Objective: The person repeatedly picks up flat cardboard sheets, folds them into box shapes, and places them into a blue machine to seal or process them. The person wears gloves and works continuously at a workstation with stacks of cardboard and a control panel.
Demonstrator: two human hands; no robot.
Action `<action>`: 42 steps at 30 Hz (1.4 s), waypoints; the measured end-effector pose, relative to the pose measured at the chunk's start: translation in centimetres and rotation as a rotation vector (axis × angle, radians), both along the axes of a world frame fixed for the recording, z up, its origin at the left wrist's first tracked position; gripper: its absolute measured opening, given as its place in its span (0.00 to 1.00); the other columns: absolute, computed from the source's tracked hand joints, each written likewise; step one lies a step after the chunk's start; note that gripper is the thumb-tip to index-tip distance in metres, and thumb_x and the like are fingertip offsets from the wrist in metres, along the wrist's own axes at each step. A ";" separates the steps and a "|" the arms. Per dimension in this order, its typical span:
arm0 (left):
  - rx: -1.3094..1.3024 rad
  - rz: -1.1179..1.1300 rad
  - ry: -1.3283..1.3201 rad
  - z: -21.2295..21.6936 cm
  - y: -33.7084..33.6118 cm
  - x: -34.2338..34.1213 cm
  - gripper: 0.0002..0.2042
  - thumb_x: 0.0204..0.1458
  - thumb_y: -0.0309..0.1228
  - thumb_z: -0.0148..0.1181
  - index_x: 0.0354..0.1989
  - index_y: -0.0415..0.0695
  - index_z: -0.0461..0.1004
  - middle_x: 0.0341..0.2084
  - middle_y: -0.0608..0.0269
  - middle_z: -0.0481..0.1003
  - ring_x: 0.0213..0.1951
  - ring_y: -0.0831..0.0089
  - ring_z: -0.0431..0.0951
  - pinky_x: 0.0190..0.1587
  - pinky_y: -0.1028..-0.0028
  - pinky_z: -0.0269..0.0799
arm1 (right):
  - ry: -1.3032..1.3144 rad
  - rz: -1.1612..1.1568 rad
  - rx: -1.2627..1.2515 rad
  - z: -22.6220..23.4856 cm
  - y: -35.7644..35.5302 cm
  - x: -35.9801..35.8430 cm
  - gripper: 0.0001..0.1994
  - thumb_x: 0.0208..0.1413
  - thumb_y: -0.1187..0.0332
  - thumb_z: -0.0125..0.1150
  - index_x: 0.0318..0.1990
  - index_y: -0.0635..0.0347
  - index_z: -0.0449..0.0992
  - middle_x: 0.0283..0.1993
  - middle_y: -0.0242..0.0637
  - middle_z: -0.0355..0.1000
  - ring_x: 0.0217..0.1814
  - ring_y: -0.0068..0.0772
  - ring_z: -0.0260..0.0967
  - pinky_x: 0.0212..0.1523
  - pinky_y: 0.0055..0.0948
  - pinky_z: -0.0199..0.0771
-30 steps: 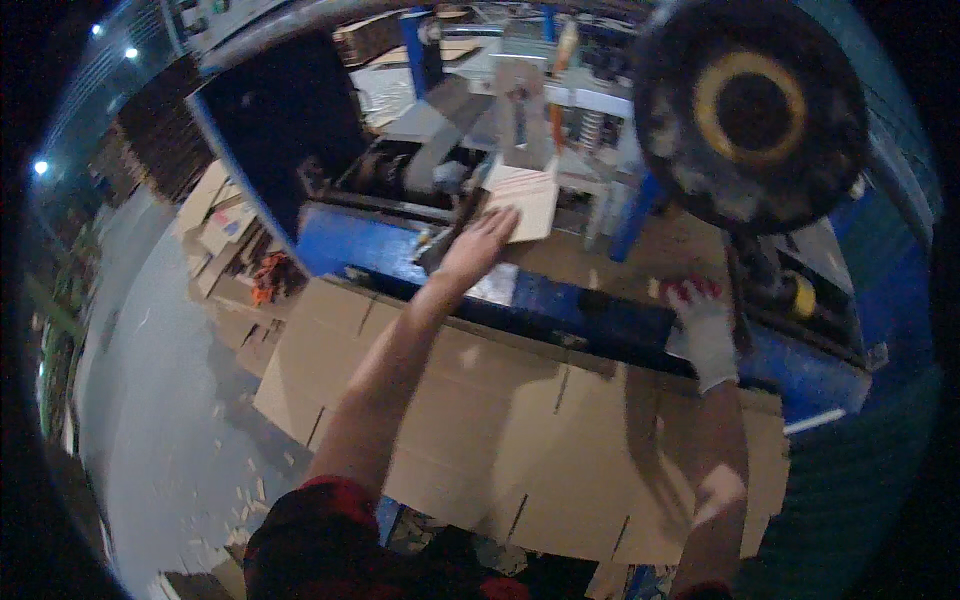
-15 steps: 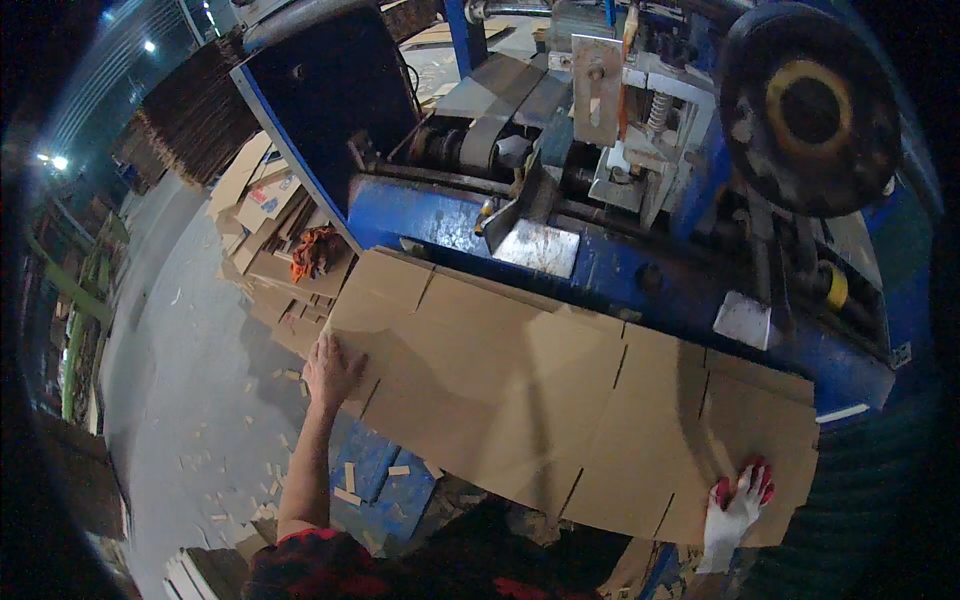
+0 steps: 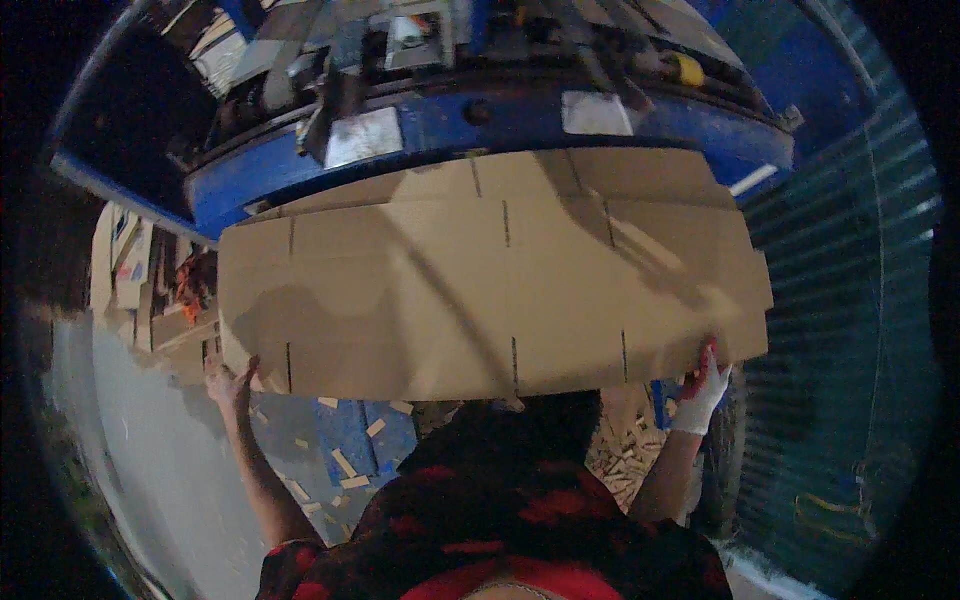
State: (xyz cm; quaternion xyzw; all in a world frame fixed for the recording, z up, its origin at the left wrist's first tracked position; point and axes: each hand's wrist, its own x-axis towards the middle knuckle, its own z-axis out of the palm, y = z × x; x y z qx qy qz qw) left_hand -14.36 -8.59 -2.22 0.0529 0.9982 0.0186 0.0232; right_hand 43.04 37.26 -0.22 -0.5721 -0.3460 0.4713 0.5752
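A wide flat cardboard box blank [image 3: 450,270] with dark slots along both long edges spans the space before me. Bare, my left hand [image 3: 232,385] grips the blank at its near left corner, thumb up along the edge. My right hand [image 3: 706,390], in a white glove with red fingers, holds the near edge close to the right end; its fingers are partly hidden beneath. The blank's far edge lies against the front of a blue machine [image 3: 440,130], below two metal plates [image 3: 365,137]. More than one layer of cardboard shows at the far and right edges.
Left of the blank is a pile of cardboard pieces [image 3: 135,270] with an orange-red bundle [image 3: 192,285]. Offcuts [image 3: 343,463] lie scattered on the floor below, with more [image 3: 630,450] near my right arm. A dark green corrugated wall [image 3: 840,300] stands to the right.
My view has swung right and down, so the machine sits higher in it. The blank now lies level across the view. My right hand has gone from lying on its surface to gripping its near edge.
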 end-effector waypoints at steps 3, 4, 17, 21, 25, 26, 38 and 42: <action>-0.057 -0.053 0.147 0.6 -0.7 -0.7 0.39 0.28 0.63 0.69 0.38 0.38 0.72 0.35 0.47 0.72 0.42 0.52 0.72 0.43 0.56 0.67 | -0.070 -0.027 0.213 2.1 0.4 -1.0 0.26 0.54 0.78 0.56 0.61 0.63 0.58 0.54 0.38 0.66 0.50 0.33 0.68 0.50 0.33 0.71; -0.046 -0.044 0.179 0.9 -1.0 -0.8 0.38 0.29 0.62 0.70 0.37 0.38 0.72 0.34 0.48 0.72 0.42 0.52 0.72 0.42 0.55 0.67 | -0.083 -0.036 0.248 2.7 0.6 -1.0 0.26 0.53 0.79 0.56 0.61 0.62 0.58 0.54 0.38 0.66 0.50 0.33 0.68 0.50 0.33 0.71; 1.844 0.132 -0.248 1.5 0.1 1.8 0.19 0.54 0.38 0.60 0.49 0.39 0.67 0.45 0.56 0.70 0.39 0.63 0.69 0.45 0.62 0.68 | -0.013 0.192 0.037 -6.7 4.3 -0.1 0.32 0.47 0.79 0.65 0.60 0.63 0.58 0.57 0.40 0.63 0.55 0.33 0.66 0.54 0.31 0.69; 2.162 0.357 -0.467 -0.2 6.5 5.9 0.25 0.57 0.37 0.56 0.61 0.43 0.61 0.56 0.55 0.66 0.53 0.61 0.69 0.57 0.61 0.66 | -0.021 0.220 0.096 -6.6 4.6 -0.3 0.31 0.47 0.79 0.65 0.59 0.64 0.58 0.57 0.41 0.63 0.54 0.32 0.66 0.54 0.31 0.70; 2.068 0.365 -0.664 -0.3 7.8 6.9 0.23 0.57 0.35 0.55 0.59 0.42 0.62 0.57 0.54 0.66 0.59 0.59 0.64 0.62 0.56 0.60 | 0.113 0.075 -0.100 -4.0 2.8 -1.0 0.28 0.51 0.73 0.63 0.59 0.60 0.59 0.55 0.38 0.64 0.51 0.28 0.66 0.47 0.31 0.72; 1.996 0.252 -0.701 0.4 6.8 6.9 0.22 0.57 0.34 0.55 0.59 0.41 0.63 0.57 0.53 0.66 0.59 0.59 0.65 0.62 0.56 0.61 | 0.155 0.089 -0.121 -3.0 2.2 -1.3 0.27 0.52 0.71 0.63 0.59 0.59 0.60 0.55 0.37 0.64 0.49 0.27 0.66 0.44 0.31 0.72; 1.175 -0.224 -0.236 6.4 7.1 13.4 0.17 0.48 0.23 0.55 0.49 0.38 0.70 0.38 0.59 0.71 0.35 0.66 0.72 0.37 0.68 0.70 | -0.374 0.373 0.382 7.2 -2.9 -4.6 0.23 0.52 0.80 0.57 0.56 0.60 0.64 0.52 0.37 0.66 0.55 0.33 0.64 0.56 0.32 0.65; 0.714 -0.860 0.086 3.5 12.4 16.0 0.29 0.43 0.13 0.49 0.59 0.43 0.66 0.57 0.50 0.66 0.58 0.51 0.66 0.59 0.64 0.63 | -1.098 0.903 0.899 4.3 -4.8 -8.8 0.24 0.42 0.74 0.60 0.51 0.52 0.69 0.54 0.42 0.65 0.58 0.47 0.63 0.59 0.51 0.60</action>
